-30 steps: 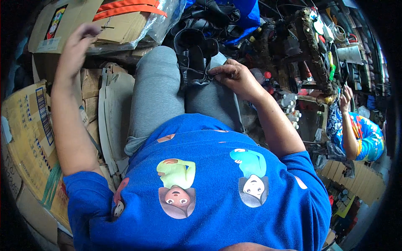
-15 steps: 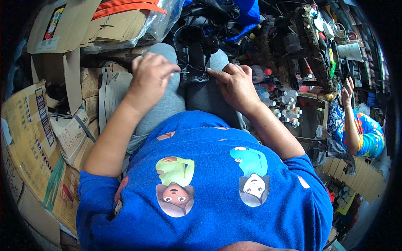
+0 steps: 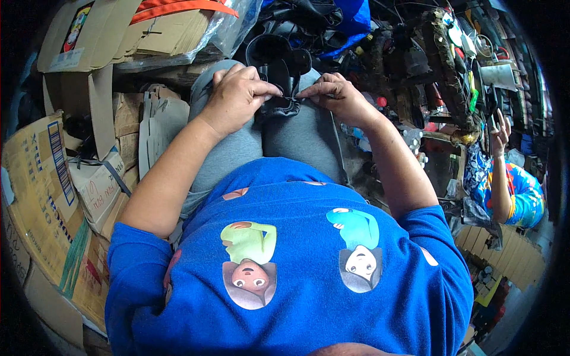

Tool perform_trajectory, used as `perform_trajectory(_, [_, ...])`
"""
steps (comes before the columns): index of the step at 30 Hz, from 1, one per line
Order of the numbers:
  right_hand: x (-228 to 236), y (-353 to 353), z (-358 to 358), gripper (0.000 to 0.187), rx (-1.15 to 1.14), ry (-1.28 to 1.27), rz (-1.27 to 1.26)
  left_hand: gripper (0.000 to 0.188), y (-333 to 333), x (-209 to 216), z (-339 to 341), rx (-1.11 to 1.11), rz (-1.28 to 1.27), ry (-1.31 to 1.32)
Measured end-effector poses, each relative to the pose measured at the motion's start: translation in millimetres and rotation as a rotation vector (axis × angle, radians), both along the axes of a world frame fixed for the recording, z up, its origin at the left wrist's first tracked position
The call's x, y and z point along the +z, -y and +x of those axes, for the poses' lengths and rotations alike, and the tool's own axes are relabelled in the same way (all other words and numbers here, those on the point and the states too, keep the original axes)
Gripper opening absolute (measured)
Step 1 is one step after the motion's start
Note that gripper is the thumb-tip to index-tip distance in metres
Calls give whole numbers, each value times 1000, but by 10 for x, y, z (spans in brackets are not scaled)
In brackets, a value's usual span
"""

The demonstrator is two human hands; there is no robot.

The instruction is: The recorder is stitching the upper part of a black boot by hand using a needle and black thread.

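A black leather shoe (image 3: 279,77) rests between my knees, its round opening at the far end and a loose flap standing up at the right. My left hand (image 3: 237,98) is at its left side, thumb and forefinger pinched together over the near part. Facing it from the right, my right hand (image 3: 338,98) has its thumb and forefinger closed at the shoe's right edge. Only a small gap lies between the two sets of fingertips. Whatever thin thing they pinch is too small to make out.
Cardboard boxes (image 3: 44,202) are stacked at my left, with flattened cardboard and orange straps (image 3: 178,7) behind them. More black leather pieces and a blue plastic sheet (image 3: 354,24) lie beyond the shoe. Small bottles (image 3: 412,139) and a cluttered rack stand right, near another person's raised hand (image 3: 500,133).
My left hand has moved right and come in over the shoe; a thin pale strand showed at its fingers before. My right hand shifted slightly up. The other person's hand turned.
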State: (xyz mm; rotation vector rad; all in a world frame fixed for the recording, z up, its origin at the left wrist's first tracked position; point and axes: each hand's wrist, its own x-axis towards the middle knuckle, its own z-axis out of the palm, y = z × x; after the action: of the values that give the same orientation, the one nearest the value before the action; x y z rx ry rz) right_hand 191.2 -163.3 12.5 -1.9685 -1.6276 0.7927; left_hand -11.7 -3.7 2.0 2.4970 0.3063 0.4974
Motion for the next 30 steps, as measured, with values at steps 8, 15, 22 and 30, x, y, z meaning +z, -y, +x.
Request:
perform_trajectory(8, [-15,-23,51,25,9,-136,-26,22,-13,-5,14,6,20,-62])
perform_trajectory(15, [28,-30,24,26,14,-161,-27,23,-21,4,7,-2,13,-76])
perform_trajectory(22, [-27,-19,65,25,24,-173,-17,23,-9,5,25,-3,5,-99])
perform_trajectory(30, [-69,-62,105,26,98,-279,-29,18,-7,32,62,5,-22,-174])
